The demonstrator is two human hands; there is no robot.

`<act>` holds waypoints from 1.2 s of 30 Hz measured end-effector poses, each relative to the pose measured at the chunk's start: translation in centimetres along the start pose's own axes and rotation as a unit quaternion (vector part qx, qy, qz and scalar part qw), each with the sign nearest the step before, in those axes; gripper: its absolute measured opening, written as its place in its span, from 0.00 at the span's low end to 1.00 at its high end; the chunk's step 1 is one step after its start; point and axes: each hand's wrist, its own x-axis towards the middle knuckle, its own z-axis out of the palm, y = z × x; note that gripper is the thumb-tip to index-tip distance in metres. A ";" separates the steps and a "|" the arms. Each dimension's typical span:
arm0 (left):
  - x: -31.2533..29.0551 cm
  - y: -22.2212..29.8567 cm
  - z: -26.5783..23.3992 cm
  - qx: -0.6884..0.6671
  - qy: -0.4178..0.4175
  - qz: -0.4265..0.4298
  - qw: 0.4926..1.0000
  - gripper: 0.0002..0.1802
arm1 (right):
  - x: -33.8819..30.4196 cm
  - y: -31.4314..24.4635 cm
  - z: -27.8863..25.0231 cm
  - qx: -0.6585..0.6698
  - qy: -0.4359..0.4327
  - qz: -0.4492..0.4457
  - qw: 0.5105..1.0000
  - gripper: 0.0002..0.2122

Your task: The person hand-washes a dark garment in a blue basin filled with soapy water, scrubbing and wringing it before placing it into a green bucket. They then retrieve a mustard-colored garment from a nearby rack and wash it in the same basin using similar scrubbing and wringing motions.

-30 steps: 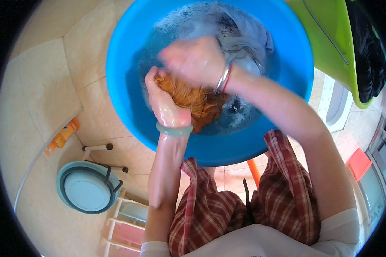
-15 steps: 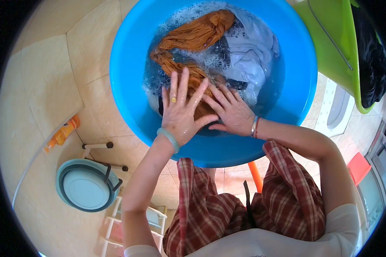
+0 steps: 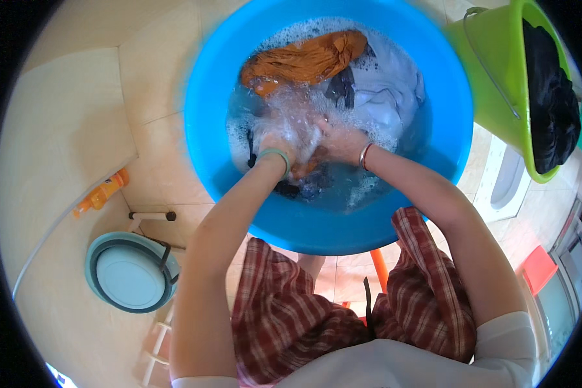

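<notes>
Both my hands are down in soapy water inside a large blue basin (image 3: pixel 330 236). An orange-brown cloth (image 3: pixel 307 59) lies bunched across the far part of the water, and some of it shows between my hands. My left hand (image 3: pixel 278 143), with a green bangle at its wrist, is blurred by splashing water over the near part of this cloth. My right hand (image 3: pixel 344 142), wearing a silver bracelet, meets it from the other side; its fingers are hidden by foam and motion. Pale blue-grey cloth (image 3: pixel 385 87) floats to the right. Dark cloth (image 3: pixel 343 87) shows beside it.
A green bucket (image 3: pixel 495 64) with black cloth (image 3: pixel 549 97) inside stands at the right, near a white floor fixture (image 3: pixel 506 178). At the left are an orange bottle (image 3: pixel 103 193) and a grey-green folding basin (image 3: pixel 126 275). A red dustpan-like piece (image 3: pixel 538 270) lies far right.
Both hands, spread flat on the orange-brown cloth before, have plunged lower into the water, raising a splash. The cloth's near part has gone under, and the view has shifted slightly.
</notes>
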 end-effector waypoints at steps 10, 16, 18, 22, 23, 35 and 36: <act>-5.7 -4.8 0.9 -0.526 0.253 -0.005 0.812 0.25 | 5.1 -1.1 -13.4 0.218 -0.086 0.134 0.963 0.11; -12.8 -0.8 -5.9 -0.642 0.171 0.089 0.742 0.49 | 2.3 -2.1 -18.7 0.571 -0.020 0.385 0.725 0.19; -13.0 -0.4 -4.7 -0.604 0.255 0.109 0.747 0.56 | 3.1 -4.9 -22.6 0.684 0.014 0.378 0.623 0.23; -13.9 -0.3 -5.5 -0.724 0.260 0.130 0.625 0.53 | 2.5 -8.5 -28.4 0.718 0.055 0.366 0.589 0.23; -14.5 -0.9 -5.6 -0.757 0.241 0.114 0.596 0.51 | 2.1 -8.9 -30.1 0.678 0.030 0.367 0.636 0.24; -18.6 4.0 -9.6 -0.928 0.287 0.138 0.194 0.31 | -1.0 -18.6 -28.9 0.301 0.188 0.127 0.926 0.18; -19.0 4.4 -10.0 -0.909 0.318 0.099 0.251 0.29 | -1.6 -19.8 -28.5 0.312 0.197 0.111 0.923 0.15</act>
